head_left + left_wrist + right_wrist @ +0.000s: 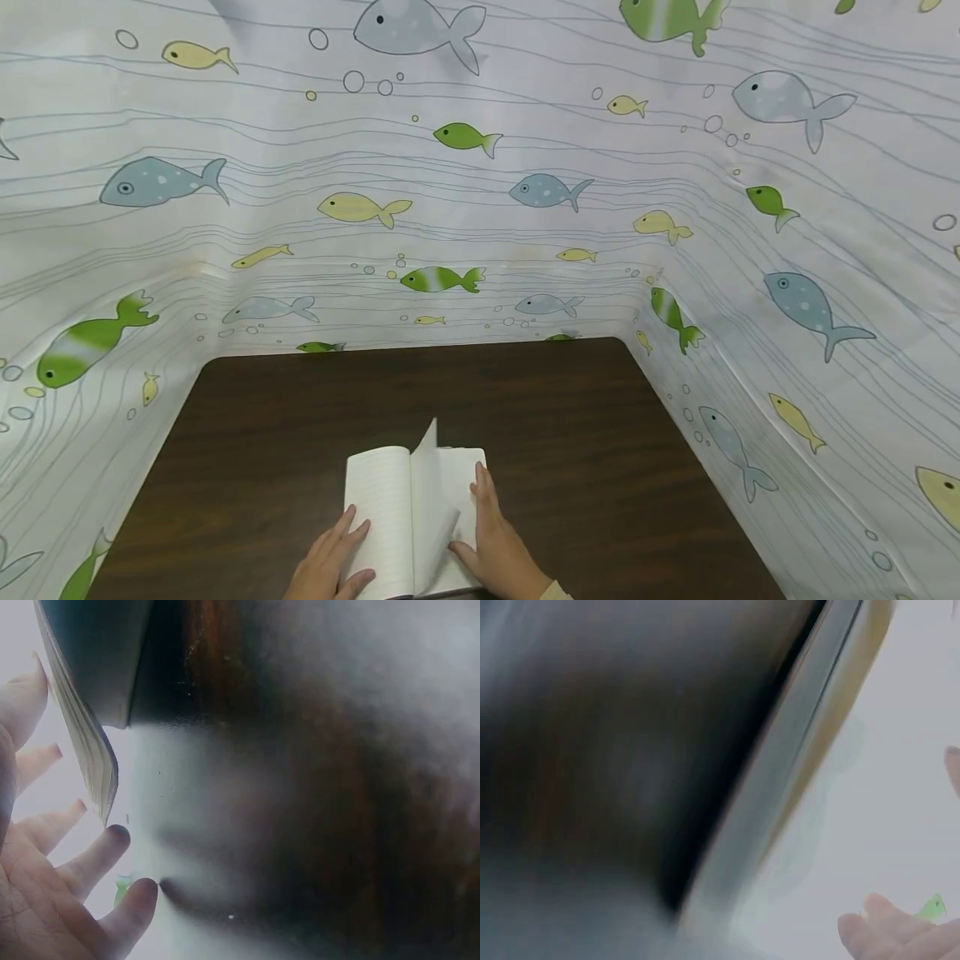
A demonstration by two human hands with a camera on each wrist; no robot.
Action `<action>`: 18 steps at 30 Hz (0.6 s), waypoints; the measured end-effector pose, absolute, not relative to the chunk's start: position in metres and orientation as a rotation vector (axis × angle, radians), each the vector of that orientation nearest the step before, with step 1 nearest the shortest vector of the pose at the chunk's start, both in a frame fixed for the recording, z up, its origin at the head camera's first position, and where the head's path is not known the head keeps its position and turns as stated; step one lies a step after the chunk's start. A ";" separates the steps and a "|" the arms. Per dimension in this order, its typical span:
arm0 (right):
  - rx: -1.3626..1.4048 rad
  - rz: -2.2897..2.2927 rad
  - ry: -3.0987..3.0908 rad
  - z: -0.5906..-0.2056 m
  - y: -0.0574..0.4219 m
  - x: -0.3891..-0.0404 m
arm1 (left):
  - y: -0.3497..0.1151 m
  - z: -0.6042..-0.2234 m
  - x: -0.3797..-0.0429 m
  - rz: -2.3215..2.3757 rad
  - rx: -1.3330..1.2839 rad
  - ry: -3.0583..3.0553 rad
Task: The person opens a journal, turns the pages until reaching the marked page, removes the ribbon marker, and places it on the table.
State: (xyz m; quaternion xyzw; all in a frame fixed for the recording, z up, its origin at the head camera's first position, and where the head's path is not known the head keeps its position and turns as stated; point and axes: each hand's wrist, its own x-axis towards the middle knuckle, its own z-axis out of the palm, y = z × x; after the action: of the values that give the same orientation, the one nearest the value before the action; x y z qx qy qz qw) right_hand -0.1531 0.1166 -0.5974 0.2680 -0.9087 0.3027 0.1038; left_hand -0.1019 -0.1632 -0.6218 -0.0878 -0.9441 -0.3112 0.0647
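Note:
An open notebook (381, 508) with faintly lined white pages lies on the dark table. One page (426, 508) stands partly upright from its middle, its lower corner curling to the right. My left hand (326, 560) rests on the left page's outer edge, fingers spread. In the left wrist view that hand (60, 877) shows beside the edge of the page block (82, 742). My right hand (498, 546) lies along the notebook's right edge with straight fingers, the thumb near the raised page. The right wrist view shows its fingertips (885, 930) and a blurred notebook edge (780, 772).
The notebook is near the front of a dark wood-grain table (585, 450). A white sheet (480, 233) printed with fish surrounds the table at the back and both sides.

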 end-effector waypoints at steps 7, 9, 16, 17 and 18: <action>1.176 1.201 -2.828 -0.591 0.099 -0.139 | -0.163 -0.624 -0.101 -0.948 -0.266 -2.811; 1.290 1.146 -2.897 -0.591 0.095 -0.134 | -0.164 -0.621 -0.100 -1.105 -0.315 -2.780; 1.502 0.886 -2.871 -0.596 0.096 -0.119 | -0.165 -0.595 -0.097 -1.782 -0.081 -2.690; 1.530 0.857 -2.822 -0.597 0.096 -0.119 | -0.166 -0.592 -0.096 -1.796 0.020 -2.687; 1.587 0.820 -2.740 -0.599 0.097 -0.119 | -0.166 -0.589 -0.095 -1.804 0.100 -2.683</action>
State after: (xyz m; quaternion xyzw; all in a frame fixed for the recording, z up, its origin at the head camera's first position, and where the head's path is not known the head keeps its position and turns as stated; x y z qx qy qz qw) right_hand -0.1189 0.0974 -0.5987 0.4840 -0.8360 0.2502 -0.0647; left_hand -0.0953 -0.1661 -0.5890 0.0310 -0.8285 -0.5571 -0.0468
